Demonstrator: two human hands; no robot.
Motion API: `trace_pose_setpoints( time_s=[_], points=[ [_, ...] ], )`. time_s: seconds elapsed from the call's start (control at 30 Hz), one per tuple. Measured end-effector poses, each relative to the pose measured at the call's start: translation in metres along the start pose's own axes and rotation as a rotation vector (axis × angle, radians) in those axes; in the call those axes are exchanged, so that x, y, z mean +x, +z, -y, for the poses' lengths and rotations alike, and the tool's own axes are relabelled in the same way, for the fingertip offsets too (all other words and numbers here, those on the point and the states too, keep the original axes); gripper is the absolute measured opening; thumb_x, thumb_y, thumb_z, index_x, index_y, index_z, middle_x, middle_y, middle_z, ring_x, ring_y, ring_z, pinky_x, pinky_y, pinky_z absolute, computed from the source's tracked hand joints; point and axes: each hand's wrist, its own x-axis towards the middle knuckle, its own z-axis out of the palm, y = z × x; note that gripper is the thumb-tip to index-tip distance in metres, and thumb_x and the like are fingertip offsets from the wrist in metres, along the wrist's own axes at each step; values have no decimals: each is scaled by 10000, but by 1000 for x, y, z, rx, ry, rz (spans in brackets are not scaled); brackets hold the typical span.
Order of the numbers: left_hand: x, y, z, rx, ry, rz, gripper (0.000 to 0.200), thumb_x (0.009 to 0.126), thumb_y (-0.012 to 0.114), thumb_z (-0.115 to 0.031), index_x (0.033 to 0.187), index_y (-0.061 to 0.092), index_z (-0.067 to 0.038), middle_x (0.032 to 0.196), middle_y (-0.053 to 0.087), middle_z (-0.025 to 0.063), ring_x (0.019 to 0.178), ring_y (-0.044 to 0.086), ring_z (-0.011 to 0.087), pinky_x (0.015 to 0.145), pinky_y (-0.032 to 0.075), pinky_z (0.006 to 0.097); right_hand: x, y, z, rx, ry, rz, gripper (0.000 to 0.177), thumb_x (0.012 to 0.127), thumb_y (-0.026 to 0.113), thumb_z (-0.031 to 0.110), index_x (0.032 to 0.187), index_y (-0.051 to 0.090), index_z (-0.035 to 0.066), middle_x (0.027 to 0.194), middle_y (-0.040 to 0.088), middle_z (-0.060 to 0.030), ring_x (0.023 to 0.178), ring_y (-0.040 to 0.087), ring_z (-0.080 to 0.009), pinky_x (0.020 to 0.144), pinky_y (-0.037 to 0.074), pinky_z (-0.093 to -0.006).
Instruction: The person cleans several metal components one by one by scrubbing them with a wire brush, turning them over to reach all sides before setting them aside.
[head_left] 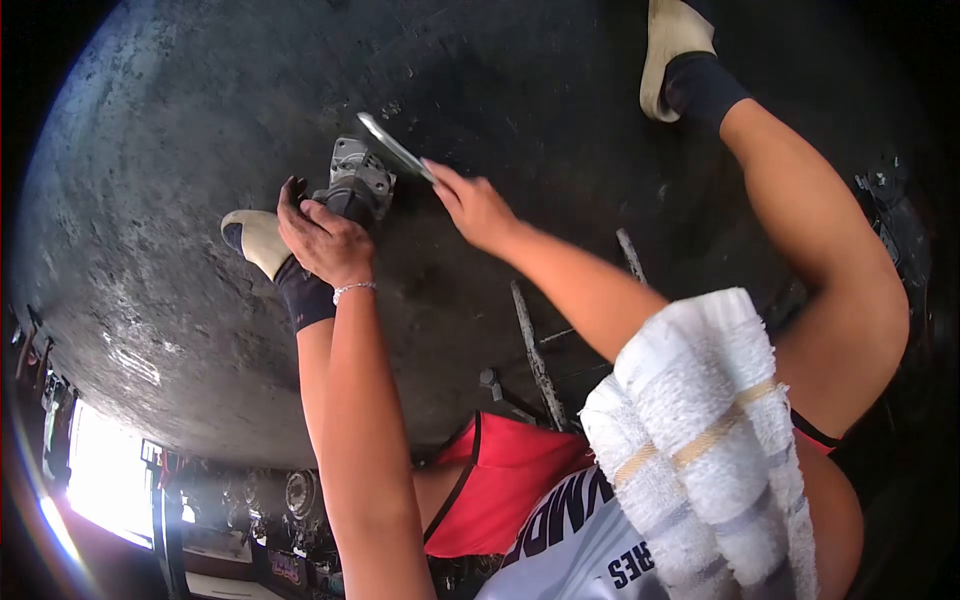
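My left hand, with a bracelet at its wrist, has its fingers wrapped round the dark cylindrical end of a grey cast-metal part. The part has a flanged housing with bolt holes, angled up from the floor beside my shoe. My right hand grips one end of a long, slim silver metal tool. The tool slants up and left, its shaft overlapping the edge of the housing in this view. Motion smears it, and I cannot tell its exact kind.
The floor is dark and stained. Worn metal bars and a bolt-like piece lie between my legs. A rolled white towel hangs near my right arm. My shoes flank the work area. Parts hang by a bright doorway.
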Motion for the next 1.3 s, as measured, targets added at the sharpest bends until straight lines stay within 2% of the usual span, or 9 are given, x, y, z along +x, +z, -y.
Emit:
trace_pose_setpoints(
  time_s=[0.03, 0.27, 0.33, 0.53, 0.67, 0.83, 0.97, 1.07, 1.3],
  points=[
    [1, -1, -2, -3, -2, -11, 336, 906, 341, -143, 1155, 511, 7, 1065, 587, 176, 960, 573, 299, 864, 429, 364, -21, 9, -10, 46, -164, -159, 350, 918, 480, 193, 1266, 500, 157, 922, 617, -249, 808, 601, -419, 724, 496, -481],
    [3, -2, -1, -30, 23, 2, 314, 887, 383, -118, 1151, 520, -17, 1087, 577, 151, 1024, 524, 321, 894, 399, 391, 57, 9, 43, -38, -6, -6, 322, 907, 498, 182, 1218, 517, 100, 869, 624, -235, 826, 600, -411, 710, 490, -455],
    [5, -3, -2, -32, 39, 12, 309, 888, 389, -113, 1152, 516, -12, 1090, 577, 151, 1030, 520, 319, 889, 402, 395, 36, -1, 68, 180, -30, -263, 316, 911, 487, 148, 1221, 509, 87, 869, 626, -228, 818, 600, -416, 688, 480, -437],
    [1, -1, 0, -129, 30, -149, 350, 925, 378, -154, 1227, 436, 14, 1195, 479, 202, 1109, 468, 364, 958, 372, 407, -53, -1, 76, -83, -100, -138, 416, 900, 492, 106, 1313, 442, 124, 819, 624, -213, 764, 603, -410, 667, 491, -462],
    [2, 2, 8, 25, 132, -172, 368, 932, 388, -174, 1250, 412, 10, 1222, 453, 214, 1140, 435, 381, 963, 367, 414, 4, 14, 84, -297, -70, -70, 495, 884, 515, 109, 1362, 395, 159, 737, 608, -208, 675, 591, -422, 626, 484, -495],
    [5, 1, -7, -88, -22, -122, 345, 923, 408, -160, 1229, 442, -2, 1208, 471, 197, 1127, 444, 374, 949, 366, 423, -69, 14, 67, -210, -71, -142, 413, 900, 489, 147, 1307, 447, 91, 705, 600, -207, 649, 595, -407, 579, 482, -469],
    [6, 2, -4, -6, 83, -174, 339, 925, 411, -169, 1223, 455, -14, 1202, 484, 188, 1094, 468, 372, 928, 381, 424, 0, 23, 83, -273, -136, -91, 520, 872, 515, 70, 1373, 383, 104, 697, 592, -229, 644, 603, -405, 604, 498, -461],
    [5, 3, -7, -17, 34, -149, 334, 928, 412, -180, 1214, 466, -15, 1184, 498, 187, 1081, 478, 370, 920, 385, 422, -85, 19, 63, -184, -89, -166, 450, 883, 509, 106, 1326, 436, 98, 688, 590, -205, 618, 584, -409, 564, 484, -464],
    [5, 5, -5, -22, 49, -163, 311, 926, 422, -180, 1169, 508, -7, 1127, 544, 163, 1043, 505, 346, 879, 406, 404, -54, 20, 71, -341, -110, -107, 570, 868, 519, 94, 1399, 342, 203, 696, 548, -184, 598, 576, -403, 552, 484, -486]
  ],
)
